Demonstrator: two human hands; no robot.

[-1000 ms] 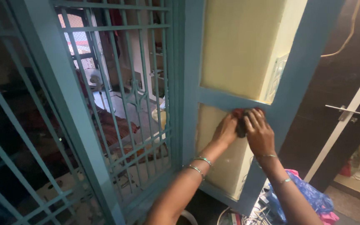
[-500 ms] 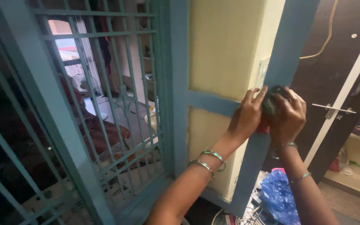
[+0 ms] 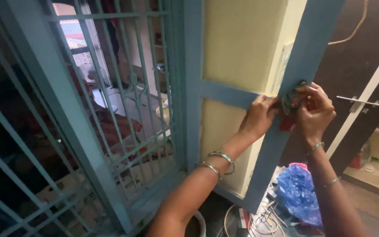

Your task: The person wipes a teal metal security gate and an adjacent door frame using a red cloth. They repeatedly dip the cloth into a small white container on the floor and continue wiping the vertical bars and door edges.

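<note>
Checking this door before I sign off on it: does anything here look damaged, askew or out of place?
No damage shows. The odd spot is the floor under the teal door: a blue plastic bag and loose wire coils lie heaped there. Both hands cover the latch, so its state is hidden.

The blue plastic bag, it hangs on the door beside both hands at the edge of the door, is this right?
Not quite. The head view shows the bag lying low, under the right hand, not hanging on the door. Both hands, left hand too, are at the door's edge.

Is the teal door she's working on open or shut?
Open: the door stands angled off the grille frame, its free edge between both hands.
</note>
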